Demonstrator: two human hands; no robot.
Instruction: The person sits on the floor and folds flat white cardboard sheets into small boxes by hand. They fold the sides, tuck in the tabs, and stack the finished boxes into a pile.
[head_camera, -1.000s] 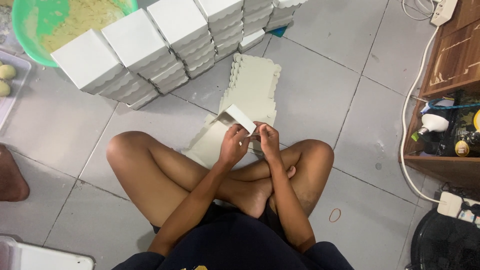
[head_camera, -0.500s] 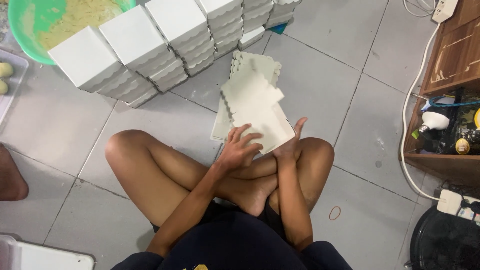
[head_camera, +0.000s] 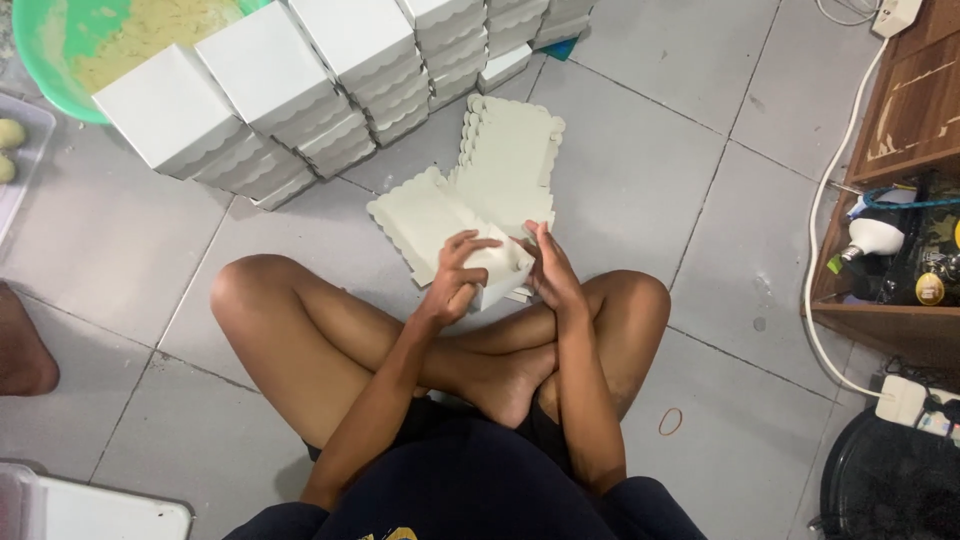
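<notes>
I sit cross-legged on a tiled floor. Both hands hold a cream cardboard box blank (head_camera: 432, 222) with scalloped edges, partly folded above my shins. My left hand (head_camera: 458, 272) grips its folded corner from the left, fingers curled over the top. My right hand (head_camera: 549, 268) presses flat against the right side of the same blank. Just beyond the hands lies a pile of flat scalloped blanks (head_camera: 510, 155) on the floor.
Stacks of folded white boxes (head_camera: 270, 75) stand in rows at the far left and centre. A green basin (head_camera: 70, 45) with yellowish contents sits behind them. A wooden shelf (head_camera: 900, 200) with bottles, a white cable and a power strip (head_camera: 905, 400) are on the right. A rubber band (head_camera: 670, 421) lies by my knee.
The small folded piece was swapped for a flat blank lifted from the pile. That blank is now lower, turned leftward and partly folded between my hands.
</notes>
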